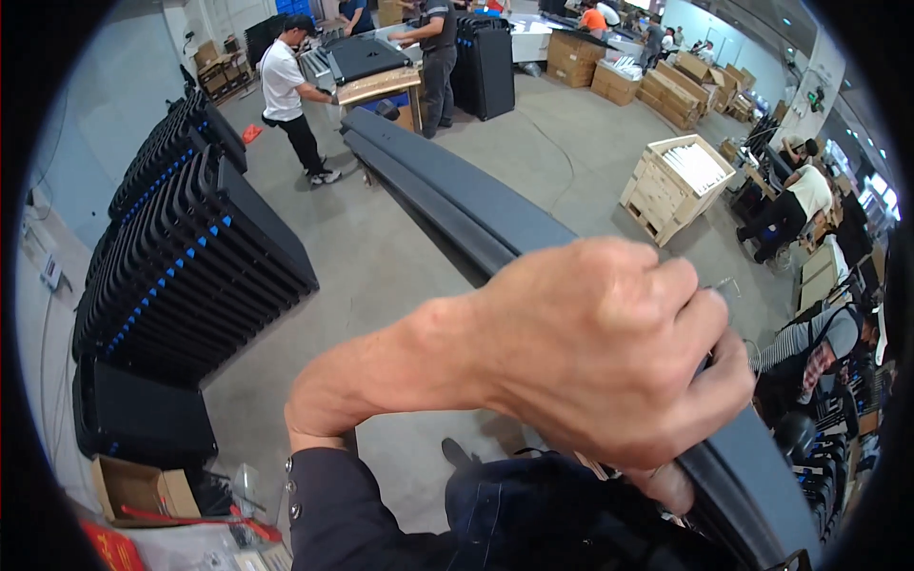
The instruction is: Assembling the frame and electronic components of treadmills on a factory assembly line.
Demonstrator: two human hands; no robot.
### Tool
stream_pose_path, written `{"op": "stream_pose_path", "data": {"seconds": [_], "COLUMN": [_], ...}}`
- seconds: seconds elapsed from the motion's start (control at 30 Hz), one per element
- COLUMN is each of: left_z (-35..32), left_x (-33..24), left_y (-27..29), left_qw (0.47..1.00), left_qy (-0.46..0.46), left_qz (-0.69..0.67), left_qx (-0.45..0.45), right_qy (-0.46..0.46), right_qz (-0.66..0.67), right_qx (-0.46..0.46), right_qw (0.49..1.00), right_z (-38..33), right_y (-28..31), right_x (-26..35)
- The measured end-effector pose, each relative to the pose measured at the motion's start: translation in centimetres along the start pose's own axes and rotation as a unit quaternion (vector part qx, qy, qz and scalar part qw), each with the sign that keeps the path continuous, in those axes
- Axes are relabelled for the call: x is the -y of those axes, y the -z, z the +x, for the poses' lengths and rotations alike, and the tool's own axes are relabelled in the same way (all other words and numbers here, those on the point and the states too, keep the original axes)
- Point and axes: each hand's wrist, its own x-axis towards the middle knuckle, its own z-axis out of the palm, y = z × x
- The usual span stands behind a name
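My left hand (619,347) is raised close to the camera, its fingers curled closed over the long black panel (457,186). A bit of clear, see-through material (728,287) shows just past its knuckles. What the fingers pinch is hidden behind them. Lower down, only a part of my right hand (666,487) shows, against the near side of the panel; its fingers are hidden by the left hand. The panel runs slantwise from the upper middle to the lower right, with a ridge along its length.
Stacked black panels with blue spacers (181,257) stand at left. An open cardboard box (143,485) lies lower left. A wooden crate (681,186) holds white pieces. A person in white (286,81) stands at a far bench; others work at right. A cable (562,143) crosses the floor.
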Motion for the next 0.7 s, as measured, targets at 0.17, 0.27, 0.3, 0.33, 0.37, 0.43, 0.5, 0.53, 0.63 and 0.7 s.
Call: {"op": "stream_pose_path", "data": {"seconds": [0.17,0.27,0.3,0.33,0.37,0.43,0.5,0.53,0.63,0.7], "left_z": [-2.8,-3.5,-4.4,-5.4,-7.0,-10.8,-15.6,-18.2,-29.2,-40.1], "left_x": [12.7,13.6,14.2,14.9,15.9,19.2,24.6,28.1,37.5,43.2], "left_y": [3.5,0.2,-0.4,-0.5,0.0,-0.9,0.4,1.2,-1.2,-6.9], "left_qw": [0.993,0.974,0.974,0.971,0.956,0.914,0.873,0.815,0.7,0.63], "left_qy": [0.017,0.065,0.09,0.117,0.16,0.231,0.32,0.395,0.582,0.617], "left_qz": [-0.007,-0.039,-0.085,-0.127,-0.208,-0.319,-0.368,-0.414,-0.402,-0.469], "left_qx": [-0.117,-0.214,-0.191,-0.166,-0.129,-0.1,-0.004,0.094,0.101,-0.051], "right_qy": [0.053,0.07,0.076,0.079,0.085,0.099,0.105,0.115,0.139,0.169], "right_qz": [-0.01,-0.009,-0.009,-0.011,-0.016,-0.026,-0.037,-0.037,-0.018,-0.009], "right_qx": [-0.028,-0.043,-0.045,-0.045,-0.044,-0.036,-0.033,-0.028,-0.042,-0.045], "right_qw": [0.998,0.997,0.996,0.996,0.995,0.994,0.993,0.992,0.989,0.984], "right_z": [6.1,11.1,13.5,15.8,18.4,24.3,29.2,32.1,38.4,43.4], "right_y": [-7.9,-11.7,-12.9,-14.1,-15.3,-17.8,-20.1,-22.0,-25.5,-28.0], "right_x": [-1.8,-3.2,-3.6,-3.8,-3.2,-1.2,0.7,1.9,3.1,6.9]}}
